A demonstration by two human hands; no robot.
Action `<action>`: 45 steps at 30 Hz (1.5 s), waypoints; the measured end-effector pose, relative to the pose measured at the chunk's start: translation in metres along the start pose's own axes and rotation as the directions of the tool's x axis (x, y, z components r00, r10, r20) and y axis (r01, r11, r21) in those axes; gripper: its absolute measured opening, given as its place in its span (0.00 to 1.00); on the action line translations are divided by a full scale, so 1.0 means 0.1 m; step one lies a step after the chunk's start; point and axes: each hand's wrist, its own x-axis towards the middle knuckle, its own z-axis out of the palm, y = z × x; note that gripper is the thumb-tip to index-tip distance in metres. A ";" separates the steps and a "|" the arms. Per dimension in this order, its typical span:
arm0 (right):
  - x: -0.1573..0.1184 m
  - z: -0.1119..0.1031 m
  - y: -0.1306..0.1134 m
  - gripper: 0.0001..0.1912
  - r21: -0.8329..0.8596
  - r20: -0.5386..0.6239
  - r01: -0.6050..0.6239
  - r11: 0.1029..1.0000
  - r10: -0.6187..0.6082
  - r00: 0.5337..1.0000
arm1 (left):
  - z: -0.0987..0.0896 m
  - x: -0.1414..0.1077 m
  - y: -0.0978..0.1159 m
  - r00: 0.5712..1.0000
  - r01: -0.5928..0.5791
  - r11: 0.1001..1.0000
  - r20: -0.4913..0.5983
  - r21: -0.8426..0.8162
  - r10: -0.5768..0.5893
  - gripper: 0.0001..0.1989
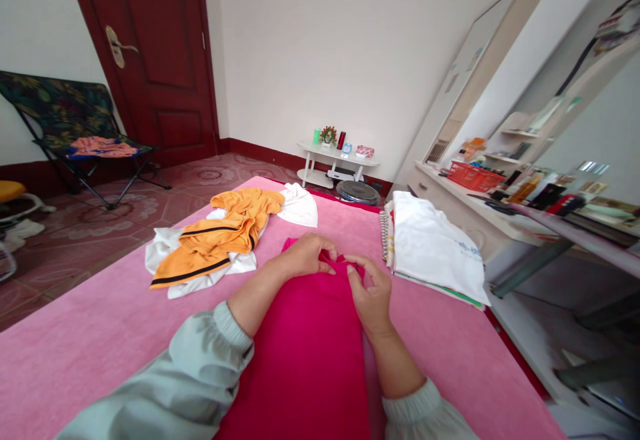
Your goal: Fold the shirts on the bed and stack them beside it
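A bright magenta garment (315, 353) lies lengthwise on the pink bed cover (110, 333), its near end running out of the bottom of the view. At its far edge, my left hand (313, 255) pinches the fabric between thumb and fingers. Close by on the right, my right hand (371, 288) grips the same edge, with thumb and index finger at the cloth. A small fold of fabric is raised between the two hands.
An orange garment with black stripes (225, 233) lies over white clothes (299, 205) on the left. At right is a stack of folded clothes with a white shirt (430, 243) on top. Beyond stand a dresser (450, 193), a low white table (335, 153) and a folding chair (70, 117).
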 end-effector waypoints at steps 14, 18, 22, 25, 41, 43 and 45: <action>0.06 0.03 0.07 0.17 -0.304 0.023 -0.033 0.952 0.042 0.999 | -0.02 -0.01 0.06 0.971 0.150 0.983 -0.203 0.103 -0.127 0.11; -0.05 0.18 0.07 0.22 -0.362 0.325 -0.017 0.932 0.143 0.935 | 0.12 -0.06 -0.07 0.995 0.097 0.995 -0.006 0.035 -0.096 0.10; -0.14 0.19 0.27 0.28 -0.538 0.456 0.014 0.843 0.276 0.846 | 0.29 -0.15 -0.24 0.987 0.143 0.988 0.072 0.053 -0.147 0.20; -0.12 0.15 0.41 0.30 -0.603 0.412 -0.038 0.797 0.352 0.841 | 0.38 -0.21 -0.28 0.986 0.160 0.979 0.026 0.122 -0.165 0.24; 0.00 -0.24 0.40 0.18 -0.647 0.077 -0.298 0.702 0.449 0.890 | 0.05 -0.89 -0.24 0.845 0.461 0.834 -0.438 0.303 -0.308 0.21; 0.00 -0.21 0.42 0.20 -0.623 0.131 -0.245 0.743 0.408 0.904 | 0.04 -0.91 -0.25 0.860 0.426 0.863 -0.419 0.272 -0.292 0.21; 0.00 -0.18 0.43 0.18 -0.575 0.190 -0.192 0.795 0.358 0.914 | 0.06 -0.88 -0.26 0.869 0.401 0.877 -0.413 0.265 -0.273 0.19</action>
